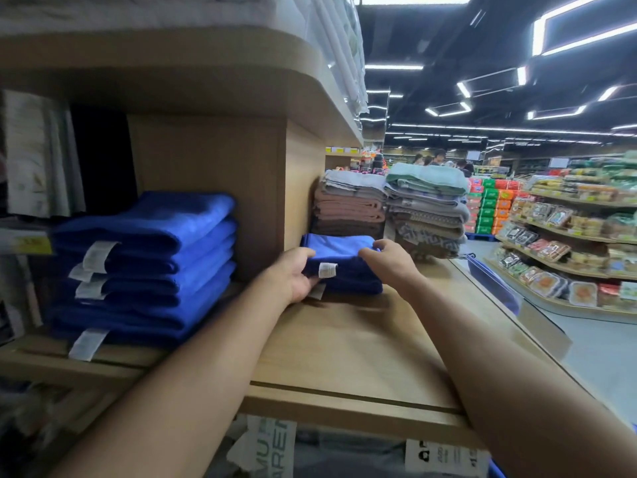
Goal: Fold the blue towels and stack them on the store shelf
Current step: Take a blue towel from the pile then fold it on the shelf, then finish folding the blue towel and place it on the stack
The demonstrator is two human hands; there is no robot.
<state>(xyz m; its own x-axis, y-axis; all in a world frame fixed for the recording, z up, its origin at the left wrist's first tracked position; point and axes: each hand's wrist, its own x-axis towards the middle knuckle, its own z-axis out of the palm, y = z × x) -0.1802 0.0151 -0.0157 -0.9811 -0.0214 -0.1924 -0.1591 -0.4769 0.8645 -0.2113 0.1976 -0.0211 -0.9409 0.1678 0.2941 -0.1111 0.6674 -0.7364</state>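
While the left hand (298, 274) and right hand (387, 260) grip the folded towels (348, 281) mid-frame, square their edges on the shelf (344, 339) before letting go.

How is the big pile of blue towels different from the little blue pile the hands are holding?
The big pile is taller, with many towels; the little pile has only a couple. The big pile sits untouched left of the wooden divider; the little pile sits right of it, held by the left hand and right hand. Both are folded, blue, white-tagged, on the wooden shelf.
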